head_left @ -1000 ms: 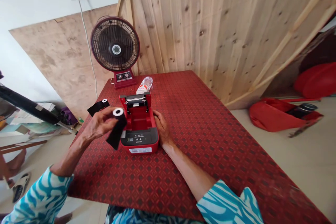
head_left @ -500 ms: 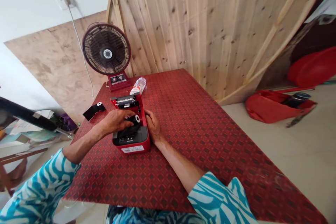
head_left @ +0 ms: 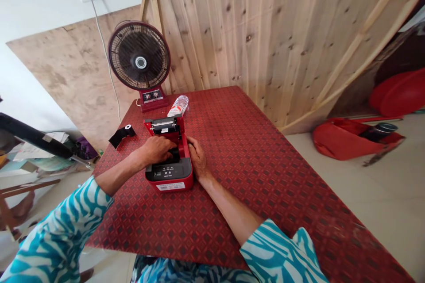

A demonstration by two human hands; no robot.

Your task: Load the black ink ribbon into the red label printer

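A red and black printer (head_left: 170, 172) stands on the table with its lid (head_left: 164, 124) raised. My left hand (head_left: 157, 149) reaches into the open bay, fingers bent around a black roll (head_left: 174, 154); most of the roll is hidden by the hand and the bay walls. Against the printer's right side rests my right hand (head_left: 198, 158), its fingers curled along the red wall. A second black roll (head_left: 126, 131) with a white core lies on the table to the left, a strip of it unwound.
Behind the printer a clear plastic bottle (head_left: 179, 105) lies on its side. A dark red fan (head_left: 140, 63) stands at the table's far left corner. The red patterned table (head_left: 249, 177) meets wooden boards (head_left: 252, 22) at the back. A red bag (head_left: 345, 140) lies on the floor at right.
My left hand has lowered the black roll deeper into the printer's bay, so its white core no longer shows. My right hand stays at the printer's side. The view has shifted slightly.
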